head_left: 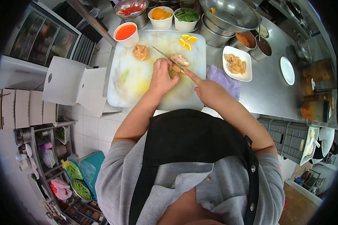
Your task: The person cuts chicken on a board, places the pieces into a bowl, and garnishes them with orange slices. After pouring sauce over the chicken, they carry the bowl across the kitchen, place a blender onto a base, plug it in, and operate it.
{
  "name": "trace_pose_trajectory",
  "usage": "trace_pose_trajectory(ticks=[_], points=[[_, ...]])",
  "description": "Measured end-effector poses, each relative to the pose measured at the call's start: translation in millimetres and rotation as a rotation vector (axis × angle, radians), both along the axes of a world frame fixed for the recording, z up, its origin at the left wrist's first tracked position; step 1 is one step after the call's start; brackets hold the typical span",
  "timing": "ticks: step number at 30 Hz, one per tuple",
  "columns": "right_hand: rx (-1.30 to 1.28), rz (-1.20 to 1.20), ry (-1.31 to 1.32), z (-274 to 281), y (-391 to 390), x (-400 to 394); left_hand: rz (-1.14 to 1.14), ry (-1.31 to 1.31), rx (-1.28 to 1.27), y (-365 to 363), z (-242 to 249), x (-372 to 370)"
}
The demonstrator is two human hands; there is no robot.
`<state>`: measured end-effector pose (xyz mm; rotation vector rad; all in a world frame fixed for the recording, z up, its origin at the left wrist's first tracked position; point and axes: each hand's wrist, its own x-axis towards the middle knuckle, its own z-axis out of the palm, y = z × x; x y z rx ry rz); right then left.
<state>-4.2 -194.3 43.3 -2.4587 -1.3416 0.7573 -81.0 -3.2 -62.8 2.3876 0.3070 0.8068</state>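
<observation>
Head view: left hand (pixel 162 77) half curled, fingers and thumb bent at the near side of a meat piece (pixel 179 59); can't tell if it pinches or only steadies; right hand (pixel 203 89) closed round the knife (pixel 162 54), index finger stretched along it, handle hidden; blade lies across the meat, mid-right on the cutting board (pixel 129 99); cut depth unclear.

Risks: left fingers sit right beside the blade, so a slip on moist meat could nick one; smooth board may let the piece skid.

Materials: meat pale brown, fibrous, irregular; board white plastic, rounded corners, yellow-green stains; knife thin, metallic; purple cloth (pixel 223 79) soft, crumpled; square dish (pixel 248 62) white, glossy.
</observation>
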Motion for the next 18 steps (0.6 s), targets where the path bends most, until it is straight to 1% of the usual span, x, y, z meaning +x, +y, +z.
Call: trace_pose_trajectory(ticks=[4, 7, 10, 13, 16, 18], points=[[-0.036, 0.028, 0.012, 0, 3, 8, -0.016, 0.004, -0.012, 0, 1, 0], [0.007, -0.025, 0.066, -21, 17, 8, -0.017, -0.018, -0.023, 1, -3, 1], [0.056, -0.066, 0.1, -42, 34, 6, -0.007, 0.013, -0.029, 2, -4, 0], [0.136, -0.054, 0.035, -51, 33, 9, -0.036, 0.032, 0.007, 5, -6, -4], [0.201, -0.095, 0.159, -43, 17, 15, 0.004, 0.051, 0.097, 0, 1, -6], [0.599, -0.036, 0.141, -59, -4, 17, 0.002, 0.085, 0.155, 4, 11, -1]])
